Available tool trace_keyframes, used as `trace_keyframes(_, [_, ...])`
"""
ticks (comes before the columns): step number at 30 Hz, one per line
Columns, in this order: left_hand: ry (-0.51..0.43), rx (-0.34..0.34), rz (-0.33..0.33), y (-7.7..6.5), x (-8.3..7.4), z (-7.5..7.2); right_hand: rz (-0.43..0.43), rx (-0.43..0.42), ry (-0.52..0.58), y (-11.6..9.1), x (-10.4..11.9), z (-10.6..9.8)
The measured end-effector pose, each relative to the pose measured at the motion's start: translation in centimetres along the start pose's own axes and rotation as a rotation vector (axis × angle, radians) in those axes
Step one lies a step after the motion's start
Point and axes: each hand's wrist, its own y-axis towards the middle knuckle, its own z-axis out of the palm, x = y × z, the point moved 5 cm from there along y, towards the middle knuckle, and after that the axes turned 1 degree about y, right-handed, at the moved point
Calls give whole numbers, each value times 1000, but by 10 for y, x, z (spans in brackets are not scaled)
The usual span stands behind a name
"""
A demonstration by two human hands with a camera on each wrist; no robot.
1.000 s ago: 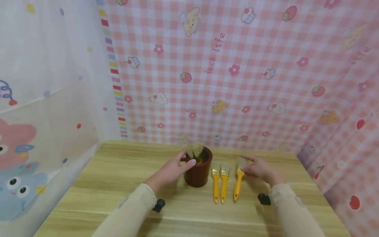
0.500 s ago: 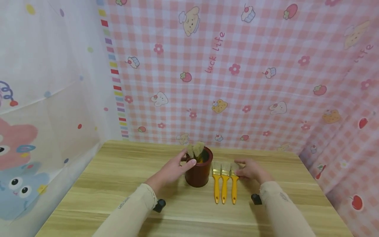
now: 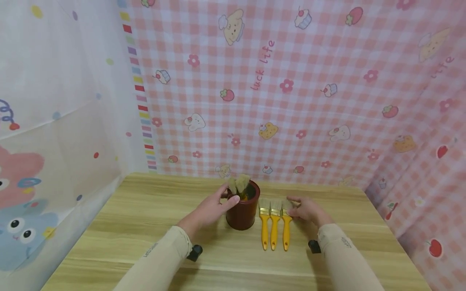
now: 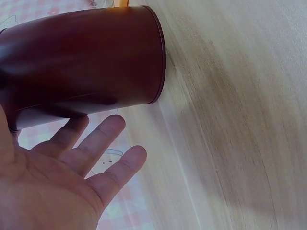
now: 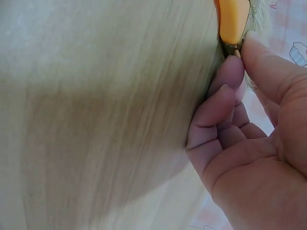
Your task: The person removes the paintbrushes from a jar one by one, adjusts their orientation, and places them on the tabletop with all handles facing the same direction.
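Note:
A dark red cylindrical pot (image 3: 241,216) stands upright on the table, with two pale-bristled brushes (image 3: 243,182) sticking up out of it. My left hand (image 3: 211,208) holds the pot at its left side, thumb at the near rim; in the left wrist view the lower fingers (image 4: 103,136) spread beside the wall. Right of the pot lie three yellow-handled paintbrushes side by side, bristles away from me: a left one (image 3: 264,232), a middle one (image 3: 274,232) and a right one (image 3: 286,232). My right hand (image 3: 306,210) pinches the right paintbrush at its metal band.
The wood-grain table (image 3: 153,214) ends at a pink checked cloth (image 3: 284,109) behind and to the right. A white patterned cloth (image 3: 73,121) hangs on the left. Black wrist-camera mounts (image 3: 195,252) show below both wrists.
My right hand has slid the right paintbrush leftward and straightened it against the middle one, then stayed there. My left hand and the pot have kept their place.

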Motion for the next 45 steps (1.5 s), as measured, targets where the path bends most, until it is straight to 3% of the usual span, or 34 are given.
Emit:
trace_keyframes(5, [-1,-2,-1,0,-1,0,19,-13,22,1,-2,-3])
trace_keyframes(9, [-4,-1,-7,0,-1,0,-7,-112,27,4,6,-9])
trace_keyframes(12, [2,-3,-9,0,-1,-1,-113,-230,31,4,39,-14])
trace_keyframes(15, [6,-1,-11,0,0,-1,-258,-285,54,-3,89,-11])
trace_keyframes(19, [-1,6,-10,1,0,-1,-411,-213,-18,-15,146,11])
trace_keyframes(23, [-13,14,-11,1,0,-1,-413,-166,-201,-21,174,36])
trace_keyframes(34, [-20,14,-12,3,1,0,-335,-273,-538,-13,196,57])
trace_keyframes(45, [-11,11,7,2,0,0,-365,-266,-499,-13,193,62])
